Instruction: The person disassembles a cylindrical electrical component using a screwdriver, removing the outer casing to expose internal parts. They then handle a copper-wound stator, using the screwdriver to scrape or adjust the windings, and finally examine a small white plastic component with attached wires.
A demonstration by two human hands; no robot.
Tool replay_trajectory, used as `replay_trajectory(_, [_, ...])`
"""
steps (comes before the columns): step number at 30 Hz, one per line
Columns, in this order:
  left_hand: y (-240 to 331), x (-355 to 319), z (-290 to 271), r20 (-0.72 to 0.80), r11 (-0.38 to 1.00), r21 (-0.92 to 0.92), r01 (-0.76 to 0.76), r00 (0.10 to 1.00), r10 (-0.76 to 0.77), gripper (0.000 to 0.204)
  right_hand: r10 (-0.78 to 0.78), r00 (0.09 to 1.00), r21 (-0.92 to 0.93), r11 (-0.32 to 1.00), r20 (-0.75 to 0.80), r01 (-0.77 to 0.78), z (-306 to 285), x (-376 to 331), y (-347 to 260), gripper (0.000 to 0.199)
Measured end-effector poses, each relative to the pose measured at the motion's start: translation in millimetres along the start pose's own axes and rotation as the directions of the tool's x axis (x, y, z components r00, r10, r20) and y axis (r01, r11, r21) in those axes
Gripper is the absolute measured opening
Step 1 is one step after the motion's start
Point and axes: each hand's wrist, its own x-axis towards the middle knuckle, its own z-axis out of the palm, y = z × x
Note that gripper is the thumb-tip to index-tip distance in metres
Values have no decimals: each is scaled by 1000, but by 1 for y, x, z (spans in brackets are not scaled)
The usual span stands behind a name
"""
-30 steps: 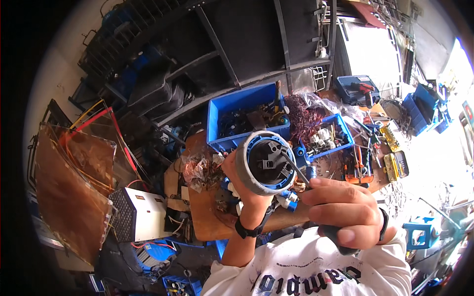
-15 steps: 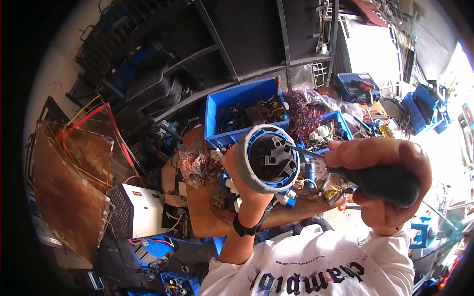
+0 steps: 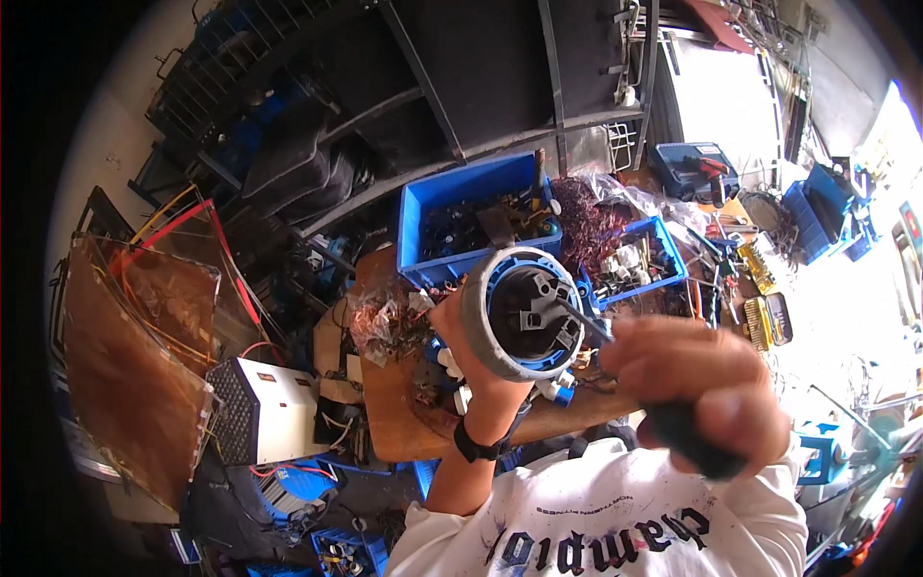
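Observation:
My left hand (image 3: 465,348) is wrapped round an industrial plug connector (image 3: 529,315), a round part with a thick grey ring, a blue inner rim and a dark core with metal terminals. Its open face is turned up, and the connector hides most of my fingers. In my right hand (image 3: 702,370), smeared by motion, is a screwdriver (image 3: 696,442) with a dark handle. The thin shaft slants left into the connector, its tip among the terminals; whether it sits in a screw I cannot tell.
Beneath my hands is a brown wooden table (image 3: 394,413). A blue bin (image 3: 413,226) of dark parts stands behind, with a smaller blue tray (image 3: 663,281) beside it. Tangled reddish wire (image 3: 588,226) lies between them. At the left stands a white box (image 3: 288,409) with a perforated side.
My right hand has moved down and left with the screwdriver, whose handle now tilts lower. The screwdriver tip has shifted slightly down in the connector, which has barely moved.

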Motion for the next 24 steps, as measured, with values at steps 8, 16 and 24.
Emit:
replay_trajectory(8, [21, 16, -6, 87, 911, 382, -155, 987, 132, 81, -182, 982, -171, 967, 45, 187, 25, -6, 1, 35])
replay_trajectory(16, [-3, 5, 0, 26, 982, 166, -95, 995, 92, 91, -101, 991, -238, 964, 91, 120, 27, -16, 19, 27])
replay_trajectory(24, [-39, -19, -14, 30, 997, 39, 63, 997, -64, 100, 68, 963, 133, 991, -261, -34, -2, -26, 9, 53])
